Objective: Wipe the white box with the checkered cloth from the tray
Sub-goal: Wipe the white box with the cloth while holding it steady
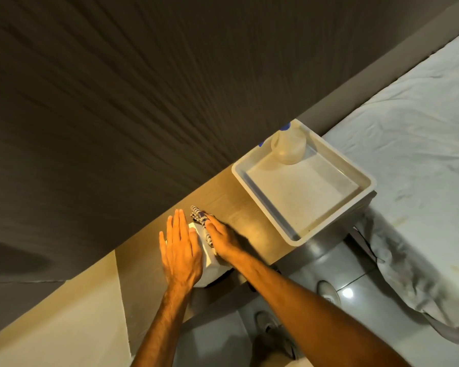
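A small white box stands on the wooden shelf, mostly covered by my hands. My left hand lies flat on its top with the fingers straight and together. My right hand presses the checkered cloth against the box's right side and top; the cloth's bunched end sticks out beyond my fingertips. The white tray sits further right along the shelf, apart from the box.
A clear plastic bottle with a blue cap lies in the tray's far corner. A dark curtain hangs behind the shelf. A bed with a white sheet is at the right. Grey tiled floor lies below.
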Demonstrator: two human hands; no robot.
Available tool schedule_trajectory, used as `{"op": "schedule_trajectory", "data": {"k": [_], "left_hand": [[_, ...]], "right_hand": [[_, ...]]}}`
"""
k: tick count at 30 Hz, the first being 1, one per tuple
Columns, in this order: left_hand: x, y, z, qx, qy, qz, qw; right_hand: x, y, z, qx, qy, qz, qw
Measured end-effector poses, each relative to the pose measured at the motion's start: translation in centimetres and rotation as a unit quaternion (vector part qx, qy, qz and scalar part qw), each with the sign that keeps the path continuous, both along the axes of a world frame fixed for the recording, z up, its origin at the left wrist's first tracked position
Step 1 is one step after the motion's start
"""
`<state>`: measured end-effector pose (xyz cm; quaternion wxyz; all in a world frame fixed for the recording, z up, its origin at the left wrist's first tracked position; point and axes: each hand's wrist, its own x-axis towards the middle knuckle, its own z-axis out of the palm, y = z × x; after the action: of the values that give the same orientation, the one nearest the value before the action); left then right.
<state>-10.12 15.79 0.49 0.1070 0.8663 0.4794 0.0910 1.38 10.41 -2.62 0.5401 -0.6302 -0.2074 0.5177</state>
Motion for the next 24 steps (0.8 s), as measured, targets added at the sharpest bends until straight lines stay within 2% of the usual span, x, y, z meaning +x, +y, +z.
{"op": "schedule_trajectory", "data": {"k": [3, 7, 9, 11, 14, 19, 22, 24], "left_hand": [[0.1, 0.2, -0.2, 0.000, 0.010, 0.001, 1.000], [-0.1, 0.3, -0.3, -0.009, 0.006, 0.005, 1.000], [-0.2, 0.1, -0.2, 0.003, 0.004, -0.012, 1.000], [-0.2, -0.2, 0.1, 0.023, 0.006, -0.042, 0.999], [-0.1, 0.0, 0.2, 0.000, -0.008, -0.021, 1.000], [0.2, -0.1, 0.3, 0.003, 0.017, -0.006, 1.000], [0.4, -0.1, 0.4, 0.000, 0.025, -0.009, 1.000], [0.3, -0.1, 0.5, -0.004, 0.025, -0.016, 1.000]], "right_hand": [[-1.2, -2.6, -0.5, -0.046, 0.012, -0.023, 0.999], [-4.6, -6.0, -0.1, 0.012, 0.033, -0.046, 0.998], [-4.1, -4.4, 0.8, 0.047, 0.047, -0.040, 0.997], [-2.6, -1.9, 1.4, 0.070, 0.011, -0.014, 0.997], [-0.5, 0.5, 0.7, 0.052, 0.001, 0.001, 0.999], [-2.5, -2.7, -2.2, -0.019, 0.011, -0.068, 0.997], [-6.1, -6.0, -2.3, -0.014, 0.030, -0.113, 0.993], [-6.5, -5.3, -0.7, 0.018, 0.062, -0.132, 0.989]]}}
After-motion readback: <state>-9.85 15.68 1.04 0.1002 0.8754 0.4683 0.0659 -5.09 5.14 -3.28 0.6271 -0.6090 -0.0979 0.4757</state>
